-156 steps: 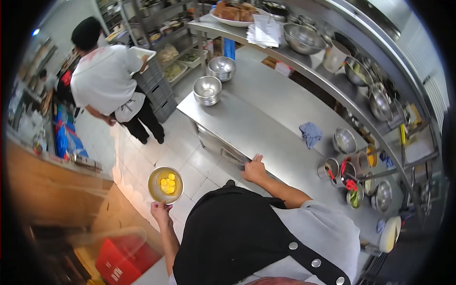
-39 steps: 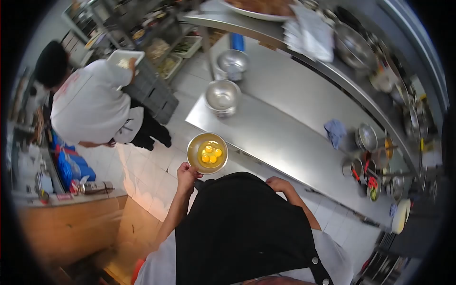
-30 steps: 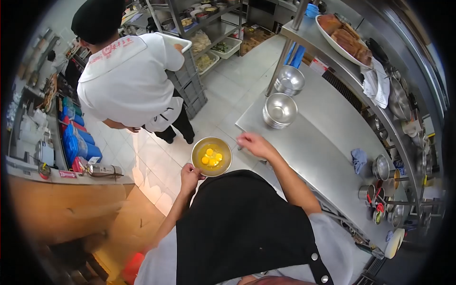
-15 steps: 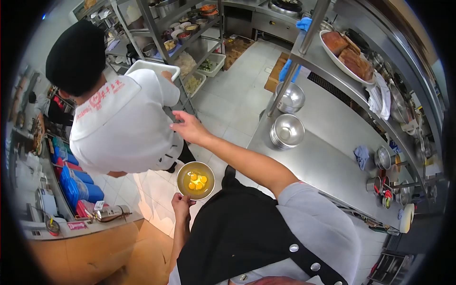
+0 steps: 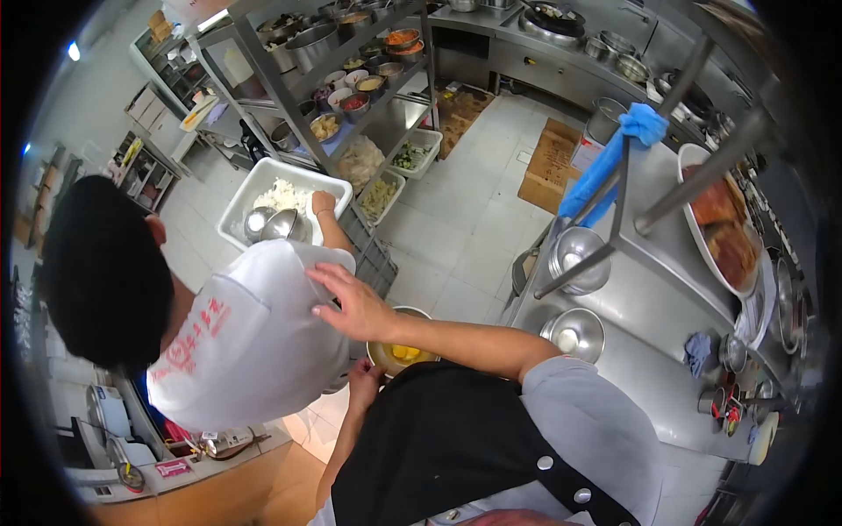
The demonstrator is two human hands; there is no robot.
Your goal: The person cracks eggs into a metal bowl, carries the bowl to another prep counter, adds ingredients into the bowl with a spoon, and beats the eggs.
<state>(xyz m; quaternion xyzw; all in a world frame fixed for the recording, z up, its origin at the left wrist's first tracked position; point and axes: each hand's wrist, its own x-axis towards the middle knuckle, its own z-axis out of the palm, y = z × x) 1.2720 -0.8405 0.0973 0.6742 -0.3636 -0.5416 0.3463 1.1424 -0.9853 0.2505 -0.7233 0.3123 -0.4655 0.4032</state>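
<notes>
My left hand (image 5: 364, 383) grips the edge of a metal bowl (image 5: 380, 354) holding raw eggs, whose yellow yolks (image 5: 405, 351) show inside. My right forearm crosses above and hides part of this bowl. With fingers spread, my right hand (image 5: 358, 302) is at the upper arm of a co-worker in a white shirt (image 5: 254, 342); it seems to touch the sleeve. Beyond, the co-worker's hand (image 5: 323, 202) is at the side of a white tub (image 5: 235, 203) with white, crumbly food (image 5: 285, 195) and metal bowls (image 5: 285, 226) in it.
On the right is a steel counter (image 5: 640, 359) with stacked metal bowls (image 5: 574, 333). A shelf above it bears a platter of browned meat (image 5: 732, 254); a blue cloth (image 5: 605, 180) hangs on its frame. Ahead stands a rack (image 5: 329, 158) of food containers. Cardboard (image 5: 548, 162) lies on the tiled floor.
The view has swung, bringing the white tub's contents into sight. My right hand has come to the co-worker's upper arm, and my forearm now covers part of the egg bowl.
</notes>
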